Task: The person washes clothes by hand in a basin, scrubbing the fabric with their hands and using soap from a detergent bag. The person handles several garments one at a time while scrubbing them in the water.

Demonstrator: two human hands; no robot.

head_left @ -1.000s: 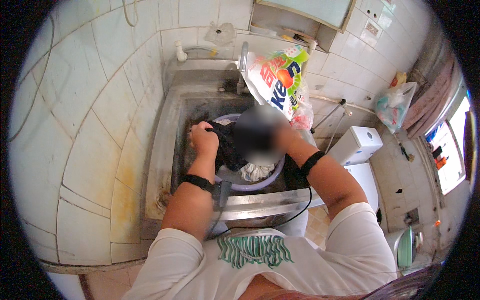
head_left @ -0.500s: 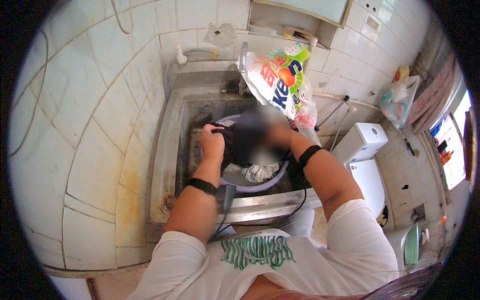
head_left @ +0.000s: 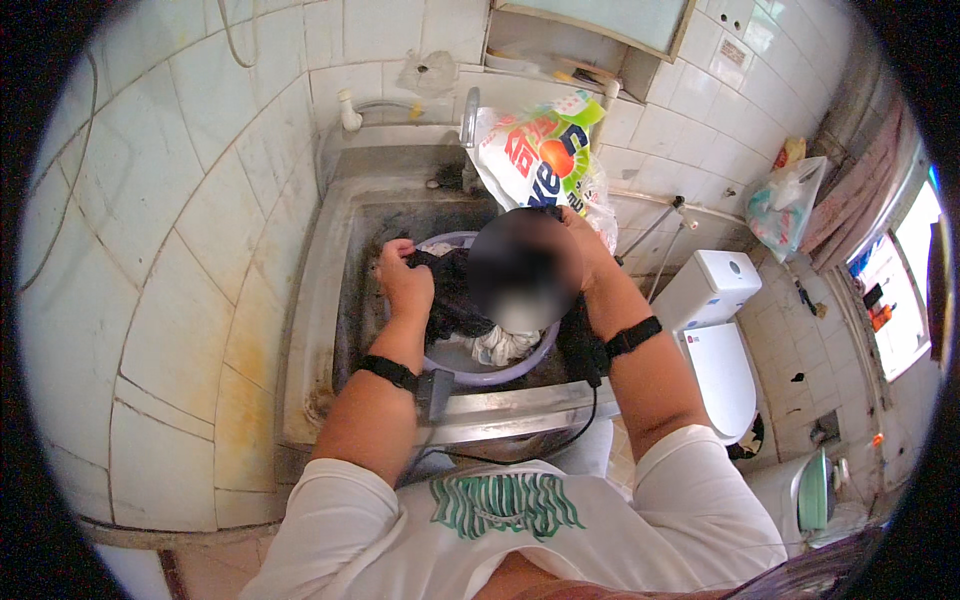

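A black garment [head_left: 452, 290] is stretched between my two hands over a pale purple basin [head_left: 490, 378]. My left hand [head_left: 404, 282] pinches its left edge, fingers closed on the cloth. My right hand [head_left: 582, 248] grips the far right part, with dark fabric showing at its fingertips. A round blurred patch hides the middle of the garment and some of my right fingers. Inside the basin, at its near side, lies a crumpled white cloth [head_left: 503, 346] in greyish water. The basin stands in a worn metal sink [head_left: 318, 300].
Behind the basin, a large printed detergent bag [head_left: 520, 165] leans by the tap [head_left: 471, 118]. Tiled wall [head_left: 180, 330] borders the sink on the left. To the right is a white toilet [head_left: 722, 375]. A black cable [head_left: 570, 440] loops across the sink's front edge.
Both hands have moved apart, spreading the black garment wider. My right hand has risen toward the detergent bag. The whole view has shifted slightly.
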